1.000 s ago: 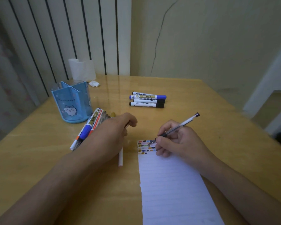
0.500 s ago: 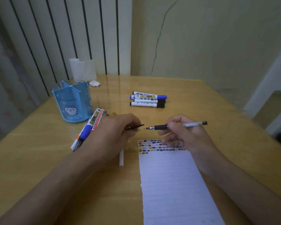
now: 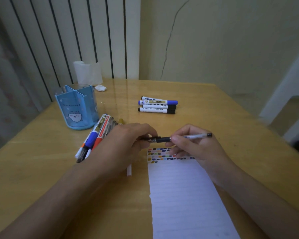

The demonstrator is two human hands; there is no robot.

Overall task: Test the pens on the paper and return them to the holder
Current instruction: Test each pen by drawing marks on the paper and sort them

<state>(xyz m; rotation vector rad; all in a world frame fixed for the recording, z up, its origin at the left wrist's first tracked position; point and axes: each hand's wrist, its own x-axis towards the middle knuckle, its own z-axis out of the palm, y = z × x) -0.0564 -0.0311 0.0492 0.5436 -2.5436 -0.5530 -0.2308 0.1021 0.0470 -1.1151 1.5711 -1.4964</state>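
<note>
My right hand holds a clear gel pen level above the top of the lined paper. My left hand pinches the pen's black cap, which sits over the pen's tip end. Rows of coloured test marks run along the paper's top edge. The blue pen holder stands at the left, and I see no pens in it. A bundle of pens lies beside it, partly hidden under my left hand.
Several markers lie side by side in the middle of the wooden table. A white pen end pokes out below my left wrist. A tissue roll and a crumpled scrap sit at the back edge.
My right hand lifted the gel pen off the paper and turned it level. My left hand brought the cap up and onto the pen's tip.
</note>
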